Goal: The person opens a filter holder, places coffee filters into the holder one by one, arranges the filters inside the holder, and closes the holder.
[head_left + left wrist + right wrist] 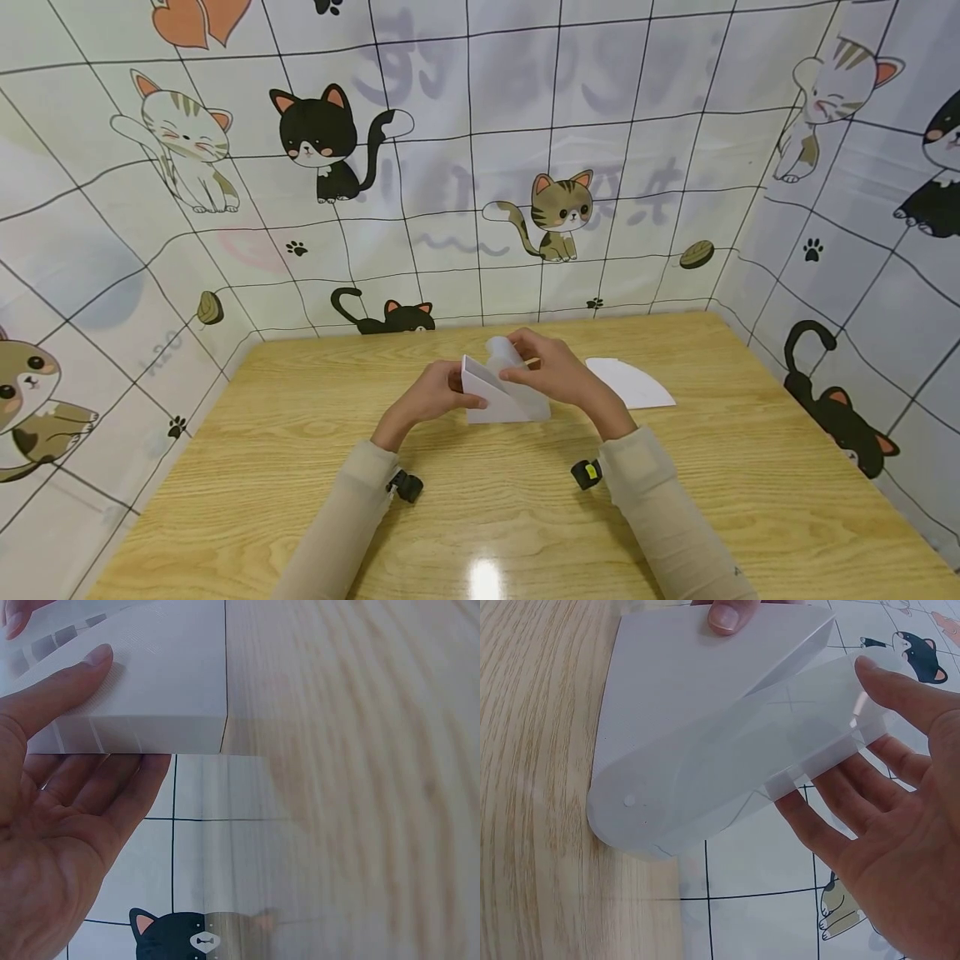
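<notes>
A white, flat-sided plastic case (pixel 504 406) with a slanted open top stands on the table. My left hand (pixel 437 392) grips its left side, thumb on the near face and fingers behind, as the left wrist view shows. Pivoted at a round rivet on the case's lower corner is a translucent plastic arm (pixel 727 761), raised at an angle out of the case. My right hand (pixel 551 367) holds the free end of that arm, the thumb on one face and the fingers along the opposite edge. The inside of the case is mostly hidden.
A white fan-shaped piece (pixel 633 385) lies on the wooden table (pixel 495 500), just right of the right hand and partly behind the right wrist. A cat-patterned cloth (pixel 442 167) hangs behind the table and along both sides.
</notes>
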Tool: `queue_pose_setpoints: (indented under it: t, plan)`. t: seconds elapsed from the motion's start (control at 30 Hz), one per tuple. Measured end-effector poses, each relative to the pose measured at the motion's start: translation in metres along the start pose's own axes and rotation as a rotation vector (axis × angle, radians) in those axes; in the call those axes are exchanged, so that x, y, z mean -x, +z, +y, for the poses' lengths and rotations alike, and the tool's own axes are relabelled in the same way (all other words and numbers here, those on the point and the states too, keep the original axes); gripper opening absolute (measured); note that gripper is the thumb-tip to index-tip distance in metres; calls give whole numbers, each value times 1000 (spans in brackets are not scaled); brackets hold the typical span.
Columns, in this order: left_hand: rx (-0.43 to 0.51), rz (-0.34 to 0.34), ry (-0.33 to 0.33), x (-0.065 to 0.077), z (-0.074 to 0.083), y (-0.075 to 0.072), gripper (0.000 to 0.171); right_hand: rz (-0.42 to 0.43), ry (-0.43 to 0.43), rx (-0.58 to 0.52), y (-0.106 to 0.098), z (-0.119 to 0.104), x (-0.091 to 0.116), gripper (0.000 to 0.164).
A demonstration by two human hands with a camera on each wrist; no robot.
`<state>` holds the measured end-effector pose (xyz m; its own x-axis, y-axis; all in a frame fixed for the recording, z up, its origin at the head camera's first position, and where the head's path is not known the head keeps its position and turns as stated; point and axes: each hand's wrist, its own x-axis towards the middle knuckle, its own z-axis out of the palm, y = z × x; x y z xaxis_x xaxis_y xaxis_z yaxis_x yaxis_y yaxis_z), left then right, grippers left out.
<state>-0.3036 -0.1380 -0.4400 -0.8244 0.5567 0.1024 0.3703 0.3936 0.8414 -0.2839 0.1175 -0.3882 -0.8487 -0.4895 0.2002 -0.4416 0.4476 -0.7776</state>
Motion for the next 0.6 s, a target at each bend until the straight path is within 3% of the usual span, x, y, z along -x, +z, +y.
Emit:
queue_pose_setpoints:
  t: [0.6]
  plan:
    - [13,-5,-14,0,1,0,33,-6,-6,-10,-2,1,1,43]
